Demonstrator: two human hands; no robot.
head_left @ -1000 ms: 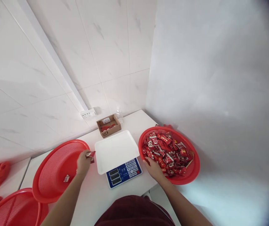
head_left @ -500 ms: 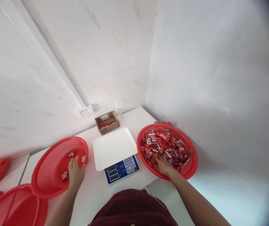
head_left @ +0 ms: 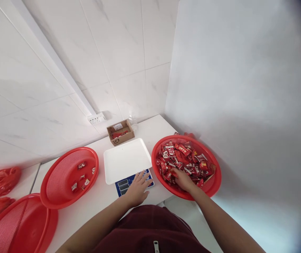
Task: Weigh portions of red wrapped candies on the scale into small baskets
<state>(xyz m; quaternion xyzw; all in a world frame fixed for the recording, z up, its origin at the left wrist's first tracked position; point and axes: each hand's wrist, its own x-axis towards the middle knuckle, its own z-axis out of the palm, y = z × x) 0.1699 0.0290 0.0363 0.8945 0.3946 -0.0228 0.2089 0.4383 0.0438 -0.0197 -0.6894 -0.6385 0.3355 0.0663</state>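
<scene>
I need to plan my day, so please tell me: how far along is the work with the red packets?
Probably early. A few packets already lie in the left basket beside the scale. The right hand is in the heap in the right basket; its grip is unclear. The left hand looks empty, over the scale. The large heap seems left to handle.

Maroon top (head_left: 142, 232) — silvery zip (head_left: 156, 246), apparently

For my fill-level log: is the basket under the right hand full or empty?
Partly full: red packets heap inside the basket, leaving its mesh wall bare near the rim.
</scene>
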